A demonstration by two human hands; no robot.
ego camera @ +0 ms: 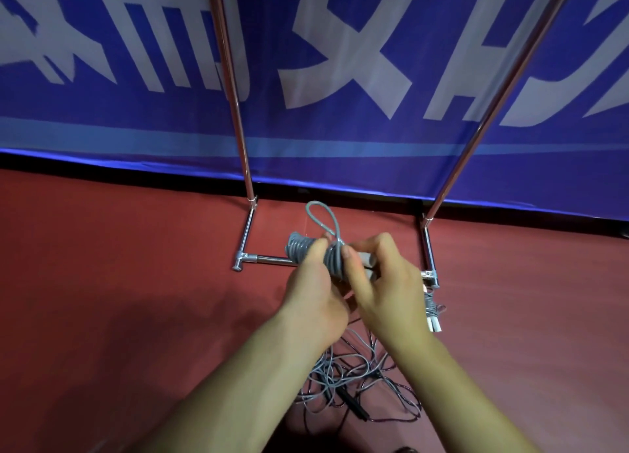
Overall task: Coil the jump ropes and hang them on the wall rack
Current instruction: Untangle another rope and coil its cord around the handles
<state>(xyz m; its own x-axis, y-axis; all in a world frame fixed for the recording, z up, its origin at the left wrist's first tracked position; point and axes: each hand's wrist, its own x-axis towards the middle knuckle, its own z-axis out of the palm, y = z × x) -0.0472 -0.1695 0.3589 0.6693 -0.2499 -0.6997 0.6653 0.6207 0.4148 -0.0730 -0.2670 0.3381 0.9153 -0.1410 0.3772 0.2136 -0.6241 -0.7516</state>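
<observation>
A grey jump rope [299, 246] is wound into a tight coil around its pale handles, with a free loop sticking up above it. My left hand [315, 292] grips the coil from below and the left. My right hand [377, 275] pinches the coil and the handle ends from the right. The chrome rack [243, 146] stands against the wall, its two uprights rising on either side of my hands. A second coiled rope with white handles [432, 311] lies on the floor by the rack's right foot.
A tangle of loose grey and dark ropes with a black handle [354, 377] lies on the red floor under my forearms. A blue banner with white lettering [340, 78] covers the wall behind the rack. The rack's low crossbar [269, 258] runs at floor level.
</observation>
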